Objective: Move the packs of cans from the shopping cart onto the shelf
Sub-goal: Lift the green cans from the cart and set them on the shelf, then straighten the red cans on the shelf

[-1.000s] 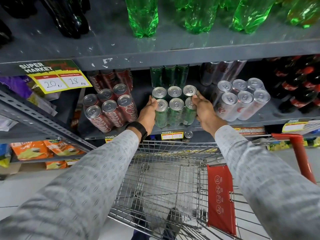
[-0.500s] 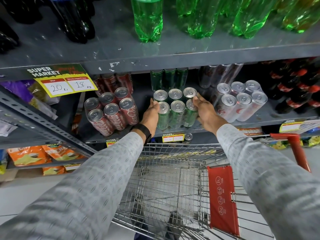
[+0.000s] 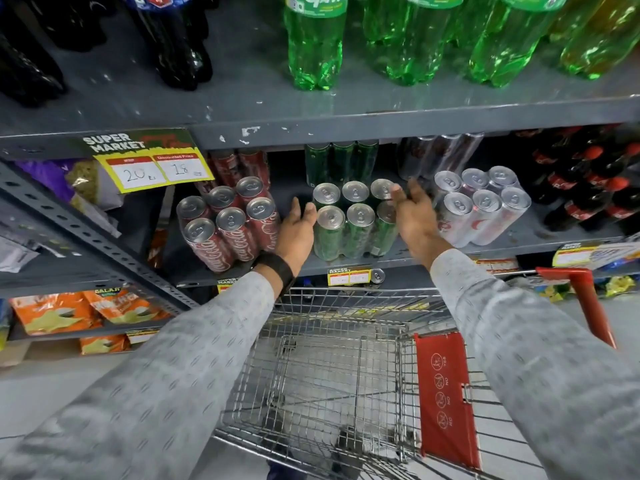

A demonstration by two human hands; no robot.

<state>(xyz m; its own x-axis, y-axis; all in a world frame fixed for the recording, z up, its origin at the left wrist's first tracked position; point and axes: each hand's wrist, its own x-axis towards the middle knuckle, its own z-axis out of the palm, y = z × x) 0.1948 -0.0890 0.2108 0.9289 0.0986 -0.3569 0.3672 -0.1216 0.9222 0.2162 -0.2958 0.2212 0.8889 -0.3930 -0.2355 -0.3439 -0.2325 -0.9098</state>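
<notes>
A shrink-wrapped pack of green cans (image 3: 351, 220) lies on the grey shelf (image 3: 519, 237) in front of me, between a pack of red cans (image 3: 228, 223) and a pack of white cans (image 3: 479, 207). My left hand (image 3: 297, 228) hovers at the green pack's left side, fingers spread, holding nothing. Just off the pack's right side, my right hand (image 3: 412, 211) is also spread and free of it. The wire shopping cart (image 3: 332, 372) below me holds no packs that I can see.
More packs stand further back on the same shelf. Green bottles (image 3: 315, 39) and dark bottles (image 3: 169, 39) fill the shelf above; red-capped dark bottles (image 3: 585, 188) stand at the right. A yellow price tag (image 3: 152, 164) hangs at the left. Orange snack bags (image 3: 69, 310) lie lower left.
Both hands gripped the sides of the green pack earlier; now they have let go and drawn slightly apart, fingers spread. The pack rests on the shelf.
</notes>
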